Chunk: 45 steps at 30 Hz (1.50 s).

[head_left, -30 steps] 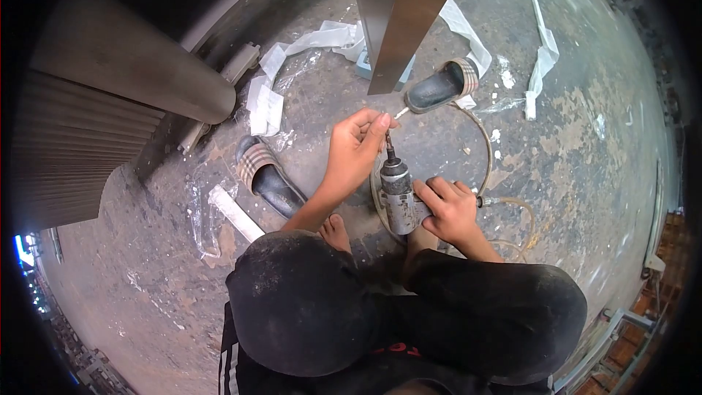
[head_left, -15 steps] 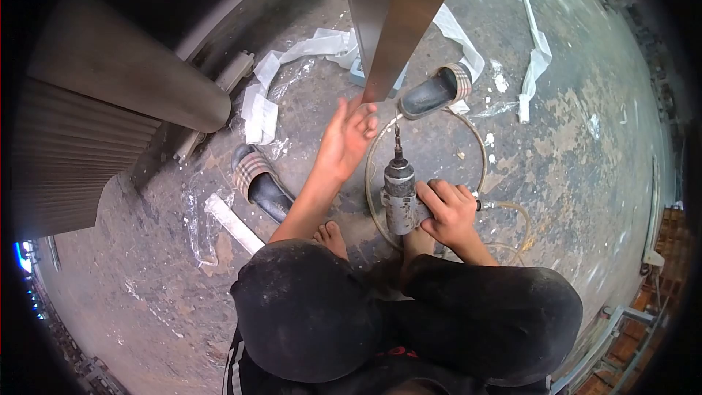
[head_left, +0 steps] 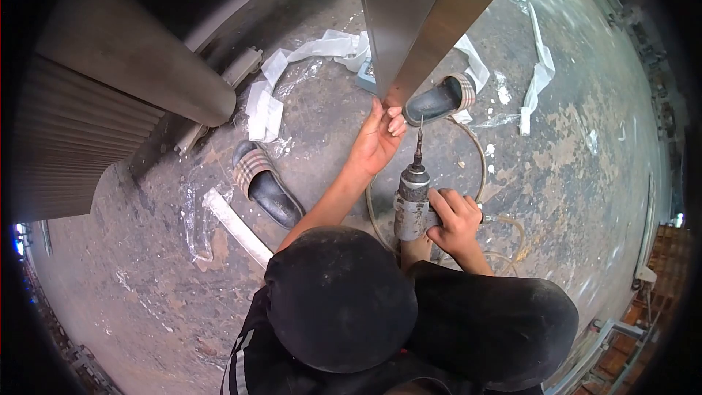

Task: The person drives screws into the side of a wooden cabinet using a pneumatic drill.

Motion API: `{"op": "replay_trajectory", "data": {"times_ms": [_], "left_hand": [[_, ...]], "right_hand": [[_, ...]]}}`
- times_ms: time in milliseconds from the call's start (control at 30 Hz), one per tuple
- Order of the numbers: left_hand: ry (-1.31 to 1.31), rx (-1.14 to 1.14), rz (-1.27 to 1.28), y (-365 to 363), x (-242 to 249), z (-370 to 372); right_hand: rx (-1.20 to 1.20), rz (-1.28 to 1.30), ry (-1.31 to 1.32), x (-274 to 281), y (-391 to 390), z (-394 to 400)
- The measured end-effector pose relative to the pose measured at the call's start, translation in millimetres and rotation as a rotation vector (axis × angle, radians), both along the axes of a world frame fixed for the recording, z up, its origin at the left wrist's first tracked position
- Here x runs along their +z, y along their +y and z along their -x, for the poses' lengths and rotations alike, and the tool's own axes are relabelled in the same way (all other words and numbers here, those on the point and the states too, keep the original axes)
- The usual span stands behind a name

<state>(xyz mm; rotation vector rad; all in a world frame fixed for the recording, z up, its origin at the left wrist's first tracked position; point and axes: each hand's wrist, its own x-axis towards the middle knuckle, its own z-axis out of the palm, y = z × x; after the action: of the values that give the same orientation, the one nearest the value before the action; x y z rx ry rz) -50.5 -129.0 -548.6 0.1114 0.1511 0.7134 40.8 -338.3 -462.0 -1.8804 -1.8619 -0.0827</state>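
My right hand (head_left: 455,223) is wrapped round the handle of a worn grey air-powered driver (head_left: 414,201), whose bit points away from me. An air hose (head_left: 479,150) runs from the handle and loops over the floor. Ahead of the bit, my left hand (head_left: 380,139) is at the lower end of a long brown metal profile (head_left: 424,29). The thumb and curled fingers close on that end; whether a small part sits between them is hidden.
Two checked slippers (head_left: 441,99) lie apart on the worn floor. White wrapping strips (head_left: 265,110) curve around the profile, near a small blue box (head_left: 365,77). A large ribbed metal piece (head_left: 95,132) stands at left, and a white strip (head_left: 238,227) lies beside my left knee.
The left fingers have curled in at the profile's end from a looser spread. The driver sits slightly further right and lower in view, and the profile also appears shifted right.
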Motion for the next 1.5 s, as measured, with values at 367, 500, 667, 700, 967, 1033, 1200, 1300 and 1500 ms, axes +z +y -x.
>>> {"op": "replay_trajectory", "data": {"times_ms": [367,500,667,700,967,1033,1200,1300,1500], "left_hand": [[0.009,0.035,0.163,-3,15,-1],[0.126,0.038,0.261,-11,6,7],[0.177,-0.010,0.326,14,-18,18],[0.218,0.016,0.332,16,-5,19],[0.214,0.000,0.347,27,-9,15],[0.199,0.014,0.345,26,-10,12],[0.170,0.009,0.354,27,-14,14],[0.170,-0.021,0.370,30,-13,16],[0.220,-0.015,0.376,27,0,16]], "right_hand": [[0.027,0.065,0.012,0,0,-1],[0.027,0.055,-0.078,-30,-19,-13],[0.022,0.027,-0.045,-25,-12,-15],[0.010,0.119,0.012,-20,-13,-13],[0.121,0.245,0.213,-16,-19,-19],[0.147,0.303,0.238,-6,-19,-20],[0.151,0.487,0.266,24,-15,-19],[0.158,0.497,0.285,18,-12,-22],[0.154,0.419,0.284,-9,-13,-29]]}}
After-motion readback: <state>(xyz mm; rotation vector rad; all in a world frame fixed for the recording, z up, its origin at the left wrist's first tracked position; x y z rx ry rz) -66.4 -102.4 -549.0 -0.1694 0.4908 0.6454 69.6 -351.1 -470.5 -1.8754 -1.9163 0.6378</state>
